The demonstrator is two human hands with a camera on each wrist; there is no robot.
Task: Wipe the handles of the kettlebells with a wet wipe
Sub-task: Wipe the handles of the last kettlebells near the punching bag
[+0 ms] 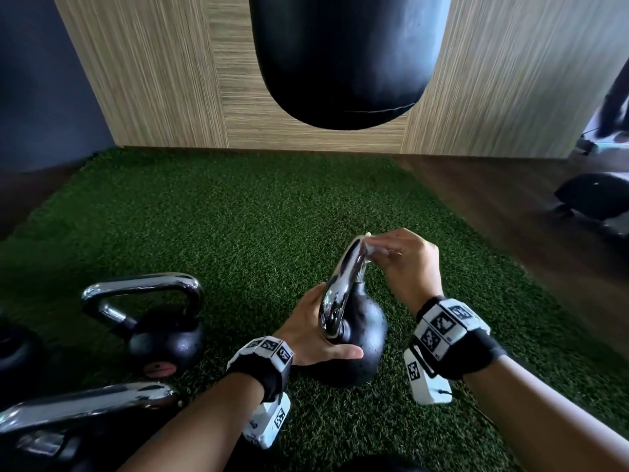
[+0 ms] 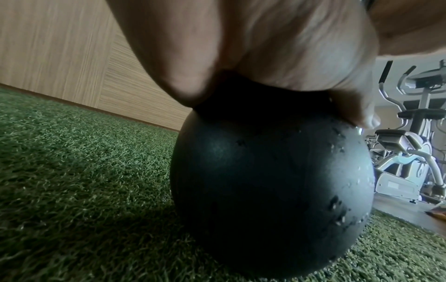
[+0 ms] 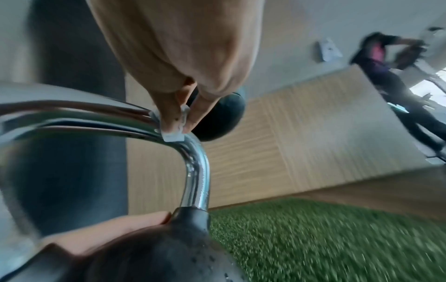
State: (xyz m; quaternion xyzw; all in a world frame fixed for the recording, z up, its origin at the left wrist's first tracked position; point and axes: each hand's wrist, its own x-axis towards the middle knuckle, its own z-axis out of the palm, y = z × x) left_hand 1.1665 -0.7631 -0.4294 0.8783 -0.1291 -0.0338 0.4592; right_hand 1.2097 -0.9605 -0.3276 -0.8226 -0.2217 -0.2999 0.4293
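Note:
A black kettlebell (image 1: pixel 364 330) (image 2: pixel 272 187) with a chrome handle (image 1: pixel 343 284) (image 3: pixel 195 179) stands on the green turf in front of me. My left hand (image 1: pixel 315 330) (image 2: pixel 277 47) grips its top, thumb across the ball and fingers round the base of the handle. My right hand (image 1: pixel 408 264) (image 3: pixel 178 114) pinches a small white wet wipe (image 1: pixel 372 247) (image 3: pixel 175 131) against the far top corner of the handle. Water droplets dot the ball.
Another kettlebell (image 1: pixel 163 332) stands at the left, and a third chrome handle (image 1: pixel 88 405) lies at the near left. A black punching bag (image 1: pixel 343 59) hangs ahead before a wood-panel wall. Exercise machines (image 2: pixel 410 145) stand right, beyond the turf edge. A person (image 3: pixel 391 76) stands further off.

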